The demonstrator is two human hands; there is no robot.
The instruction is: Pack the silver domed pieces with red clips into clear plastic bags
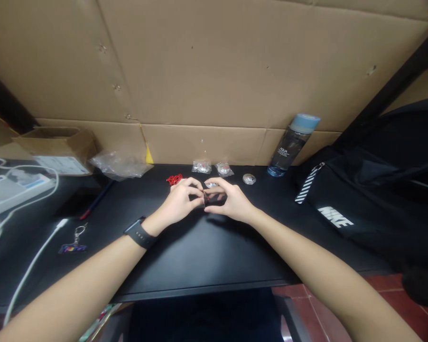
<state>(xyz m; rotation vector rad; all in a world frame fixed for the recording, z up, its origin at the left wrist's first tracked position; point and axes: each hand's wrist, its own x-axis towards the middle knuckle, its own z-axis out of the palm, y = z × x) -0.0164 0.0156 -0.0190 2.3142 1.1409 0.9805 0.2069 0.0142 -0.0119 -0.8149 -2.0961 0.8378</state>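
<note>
Near the middle of the black desk, my left hand (183,202) and my right hand (231,202) meet fingertip to fingertip. Thumbs and fingers of both pinch a small thin shiny piece (204,199), seen almost edge-on; its exact kind I cannot make out. Just behind my left fingers lies a bundle of red cord (174,179). A small silvery item (211,185) shows partly behind my right fingers. Farther back are two clear packets, the left packet (201,166) and the right packet (224,169), each with a round shiny piece. A loose round silvery piece (249,179) lies to their right.
A water bottle (288,147) stands at the back right beside a black bag (342,199). At left are an open cardboard box (62,147), clear plastic wrap (119,166), a white cable (32,266), a keychain (73,248) and a white device (18,190). A cardboard wall (200,71) closes the back.
</note>
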